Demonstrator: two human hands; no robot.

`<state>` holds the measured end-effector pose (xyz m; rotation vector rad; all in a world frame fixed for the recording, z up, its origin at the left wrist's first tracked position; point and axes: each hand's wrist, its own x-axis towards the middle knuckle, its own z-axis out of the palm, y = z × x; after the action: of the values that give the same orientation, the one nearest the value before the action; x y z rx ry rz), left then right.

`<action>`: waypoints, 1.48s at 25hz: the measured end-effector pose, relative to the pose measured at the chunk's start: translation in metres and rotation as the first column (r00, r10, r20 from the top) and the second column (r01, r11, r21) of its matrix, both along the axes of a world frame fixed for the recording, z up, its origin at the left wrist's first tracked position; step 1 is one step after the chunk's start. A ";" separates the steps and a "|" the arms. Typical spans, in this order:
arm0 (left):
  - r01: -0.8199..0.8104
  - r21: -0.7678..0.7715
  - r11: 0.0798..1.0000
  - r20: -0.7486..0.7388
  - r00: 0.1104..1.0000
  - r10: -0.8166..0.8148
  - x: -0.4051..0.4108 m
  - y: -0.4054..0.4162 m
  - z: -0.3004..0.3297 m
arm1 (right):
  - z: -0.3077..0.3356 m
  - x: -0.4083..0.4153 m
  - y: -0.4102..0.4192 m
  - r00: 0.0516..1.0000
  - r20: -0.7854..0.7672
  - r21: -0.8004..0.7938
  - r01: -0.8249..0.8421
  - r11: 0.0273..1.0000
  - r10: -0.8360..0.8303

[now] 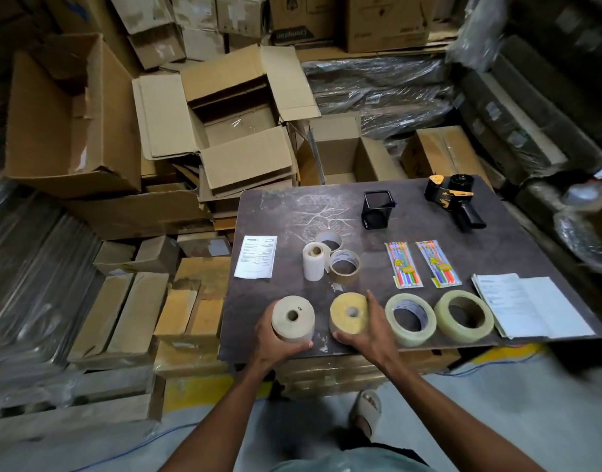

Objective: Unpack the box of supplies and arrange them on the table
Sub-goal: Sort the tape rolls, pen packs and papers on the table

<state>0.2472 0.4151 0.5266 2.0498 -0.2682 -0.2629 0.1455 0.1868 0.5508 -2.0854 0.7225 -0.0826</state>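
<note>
While I look down over the dark, mottled table (429,206), my left hand (275,338) grips a thick cream roll (292,316) with a small core hole, thumb curled under its near side and fingers wrapped round its far left; I cannot tell whether the roll sits on the board or is lifted. My right hand (367,330) pinches a yellowish roll (349,313) of the same squat shape, one finger straight up its right flank and the thumb curled against its near edge. To the right, two wide-cored rolls of glossy clear tape (410,318) (463,315) lie flat in the same row, just beside a folded white booklet (531,304). Behind the row stand a tall white paper roll (314,262) and two brown tape rings (344,265) (328,239), touching one another. Two plastic sleeves of coloured pens (403,265) (437,264) lie side by side. Farther back sit a square black holder (377,209) and a black-and-yellow tape dispenser (454,199). A printed sheet (256,256) lies flat at the left edge. Beyond the table gapes an open corrugated box (231,124).
</note>
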 end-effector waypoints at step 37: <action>-0.212 -0.080 0.974 0.257 0.940 0.225 0.043 -0.020 0.060 | 0.075 0.074 -0.021 0.907 0.392 0.016 -0.174 0.985 0.153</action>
<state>0.2900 0.3947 0.5862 2.0420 -0.2048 0.1563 0.2198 0.1658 0.6261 -1.9881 0.3024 -0.3711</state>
